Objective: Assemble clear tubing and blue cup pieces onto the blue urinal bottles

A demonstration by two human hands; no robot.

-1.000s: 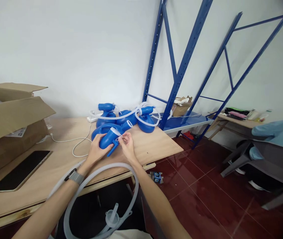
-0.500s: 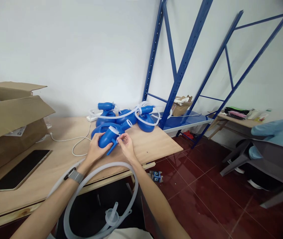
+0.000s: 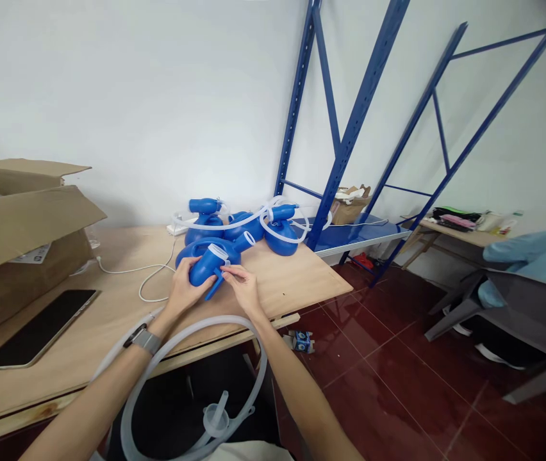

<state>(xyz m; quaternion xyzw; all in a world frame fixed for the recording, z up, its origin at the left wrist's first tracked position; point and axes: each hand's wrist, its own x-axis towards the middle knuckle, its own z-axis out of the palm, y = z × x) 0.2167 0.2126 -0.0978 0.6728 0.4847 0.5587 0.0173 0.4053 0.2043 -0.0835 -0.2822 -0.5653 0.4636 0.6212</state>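
My left hand (image 3: 181, 291) is wrapped round a blue plastic bulb-shaped vessel (image 3: 204, 268) that rests on the wooden table (image 3: 109, 307). At the vessel's white-rimmed neck, my right hand (image 3: 244, 289) pinches a small clear fitting with thumb and fingers. A loop of clear flexible tube (image 3: 191, 384) hangs over my forearms and ends in a funnel-like piece below the table edge. Behind the held vessel lies a pile of several more blue vessels with white tubes (image 3: 248, 224).
An open cardboard box (image 3: 18, 237) stands at the left, with a dark tablet (image 3: 37, 330) in front of it and a white cable (image 3: 148, 275) beside it. Blue metal shelving (image 3: 350, 141) rises behind the table. A small carton (image 3: 302, 340) lies on the red tiled floor; grey chairs (image 3: 518, 314) at right.
My right hand has slid slightly down and left along the vessel's neck, and the vessel has tipped a little. The left hand keeps its hold.
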